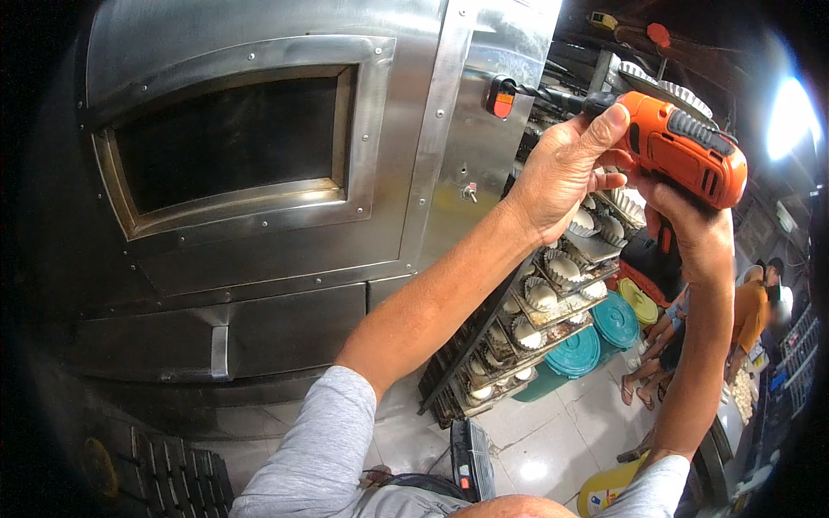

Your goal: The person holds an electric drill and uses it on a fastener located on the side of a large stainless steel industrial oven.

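An orange and black cordless drill (695, 155) is held up at the upper right, its dark bit (553, 97) pointing left. My right hand (686, 220) is closed around the drill's grip. My left hand (574, 164) steadies its front, thumb along the body behind the chuck and fingers curled beneath. The bit's tip lies at the edge of a black push-button switch (501, 97) with an orange-red face; whether they touch, I cannot tell. That switch sits on the steel front panel (484, 155). Below it is a small toggle switch (469, 192).
A large steel oven (259, 259) with a dark window (229, 138) fills the left. Beside it stands a rack (518, 332) of trays with pale dough in fluted tins. Teal lidded bins (574, 352) and a yellow bucket (604, 488) stand on the floor. People (751, 315) are at the right.
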